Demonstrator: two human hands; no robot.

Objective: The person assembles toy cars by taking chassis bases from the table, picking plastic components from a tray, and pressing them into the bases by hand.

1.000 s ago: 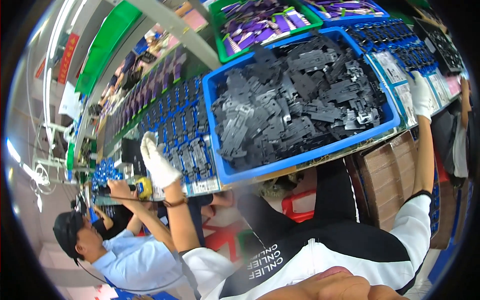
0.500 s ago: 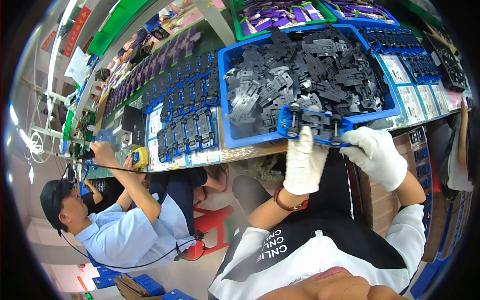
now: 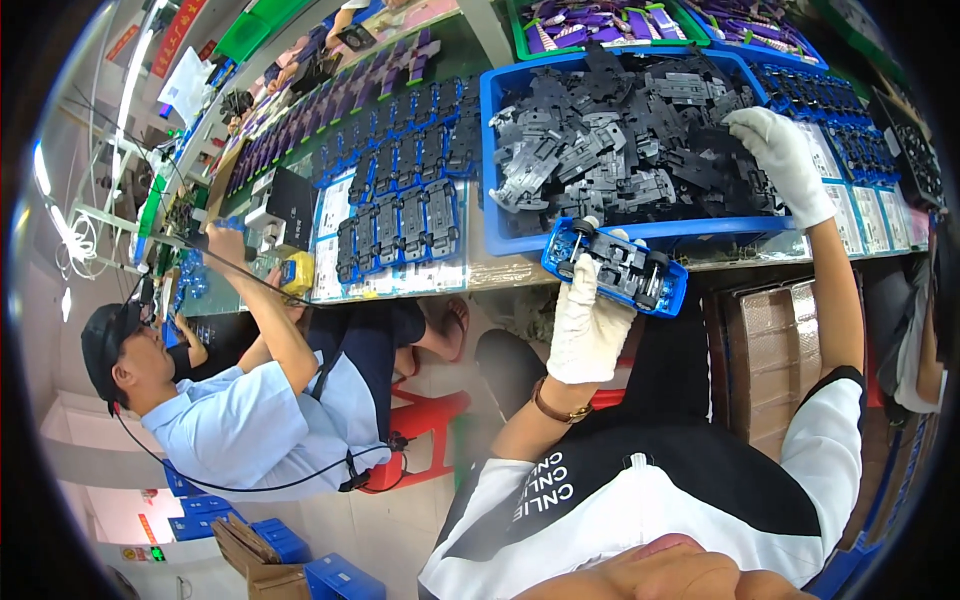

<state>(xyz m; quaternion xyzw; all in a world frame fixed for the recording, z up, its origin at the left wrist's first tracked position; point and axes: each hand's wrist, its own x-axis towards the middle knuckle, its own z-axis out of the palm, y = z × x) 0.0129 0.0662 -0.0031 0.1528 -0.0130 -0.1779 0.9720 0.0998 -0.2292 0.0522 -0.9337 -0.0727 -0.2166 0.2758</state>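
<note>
My left hand [image 3: 588, 335], in a white glove, grips a blue toy car [image 3: 622, 265] turned underside up. Its black base and wheels face me, just in front of the blue bin [image 3: 510, 242]. That bin is heaped with loose black plastic car bases [image 3: 600, 140]. My right hand [image 3: 785, 165], also gloved, reaches over the bin's right side. Its fingers are apart and slightly bent above the black parts, and I see nothing in them.
Rows of blue cars with black bases [image 3: 400, 235] lie on the table left of the bin. More blue cars [image 3: 865, 150] sit at the right. Behind stands a green-rimmed bin [image 3: 605, 45] of purple parts. A seated person [image 3: 240, 430] works at the left.
My right hand has left the car and moved up and right to the bin. The left hand still holds the car, now tilted and slightly lower left.
</note>
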